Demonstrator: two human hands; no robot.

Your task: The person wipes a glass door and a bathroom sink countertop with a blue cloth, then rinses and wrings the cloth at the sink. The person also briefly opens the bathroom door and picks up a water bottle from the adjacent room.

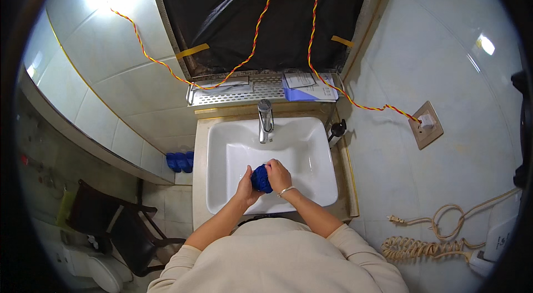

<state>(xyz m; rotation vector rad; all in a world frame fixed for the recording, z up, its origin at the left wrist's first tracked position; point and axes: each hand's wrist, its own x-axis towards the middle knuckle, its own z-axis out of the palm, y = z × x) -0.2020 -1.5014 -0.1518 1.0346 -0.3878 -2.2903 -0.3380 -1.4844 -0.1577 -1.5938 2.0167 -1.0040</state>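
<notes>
A bunched dark blue cloth-like item (261,179) is held between both hands over the white washbasin (328,160). My left hand (247,189) cups it from the left and below. From the right, my right hand (279,175) grips its upper edge with bent fingers; a pale bracelet circles that wrist. What exactly the blue item is cannot be made out, as the fingers cover part of it. Behind the hands stands a chrome tap (265,120), its spout pointing towards me. No stream of water can be seen from it.
A perforated metal shelf (268,90) holding papers (310,87) runs behind the tap. A pump bottle (336,131) stands right of the basin. Twisted red-yellow wire (366,106) reaches a wall socket (425,124). A dark chair (133,230) and blue slippers (180,162) are at left, a hairdryer (491,247) at right.
</notes>
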